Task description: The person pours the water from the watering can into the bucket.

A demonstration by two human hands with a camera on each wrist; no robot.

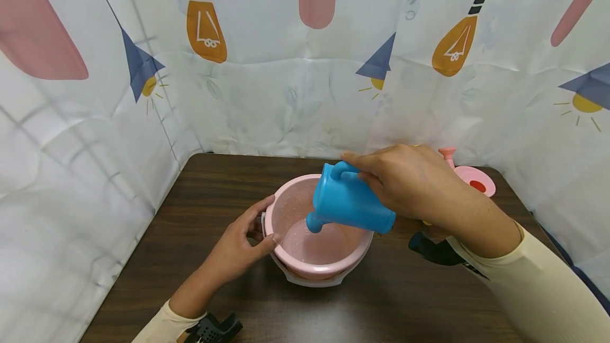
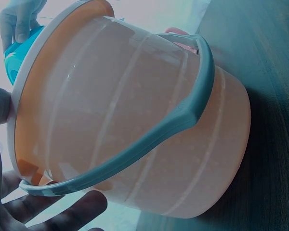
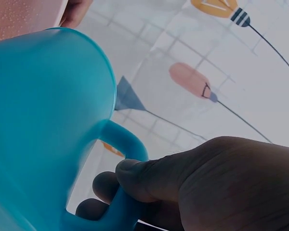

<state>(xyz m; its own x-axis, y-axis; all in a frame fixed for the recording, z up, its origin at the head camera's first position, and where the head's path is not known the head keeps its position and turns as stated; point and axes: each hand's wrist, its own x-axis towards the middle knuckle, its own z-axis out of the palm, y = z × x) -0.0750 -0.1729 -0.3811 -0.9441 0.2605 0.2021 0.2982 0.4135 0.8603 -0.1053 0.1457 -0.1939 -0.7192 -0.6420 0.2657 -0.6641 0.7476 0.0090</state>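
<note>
My right hand [image 1: 410,179] grips the handle of a blue toy watering can [image 1: 350,202]. The can is tipped, its spout hanging over the inside of a pink bucket [image 1: 321,268]. In the right wrist view, the thumb [image 3: 154,173] and fingers wrap round the can's loop handle [image 3: 125,139]. At the bucket's left side, my left hand [image 1: 233,253] holds the rim, thumb on the near edge. A pale carrying handle [image 2: 183,115] hangs round the bucket's outside, close by the left fingers. Droplets dot the bucket's inner wall.
A pink toy watering can [image 1: 478,176] stands at the table's back right, partly hidden by my right arm. Under the bucket is a dark wooden table [image 1: 219,184]. White curtains [image 1: 286,89] with printed lamps hang behind and along the sides.
</note>
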